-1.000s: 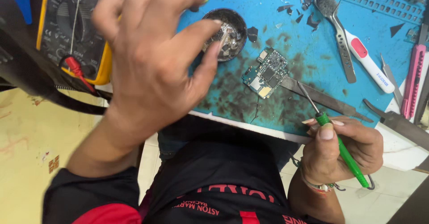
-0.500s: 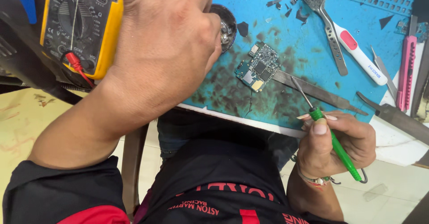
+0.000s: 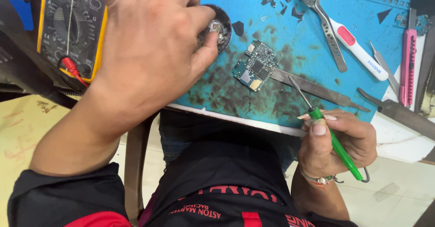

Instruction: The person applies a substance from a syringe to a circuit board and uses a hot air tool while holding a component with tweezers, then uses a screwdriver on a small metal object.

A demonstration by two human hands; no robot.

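The left hand (image 3: 149, 50) has lowered onto the round tin (image 3: 217, 27), its fingers (image 3: 206, 59) now touching it.

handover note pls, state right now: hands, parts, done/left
Left hand: fingertips on the small round tin at the mat's top, grip loose.
Right hand: grip shut on the green soldering iron, tip raised off the blue mat, aimed toward the circuit board.
Board lies bare on the mat, against a flat metal file. Multimeter far left.
Done: cannot tell. Left: iron not yet on board.

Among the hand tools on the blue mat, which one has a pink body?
The utility knife at the mat's right edge is all pink. The white-handled tool beside it has only a small red patch.
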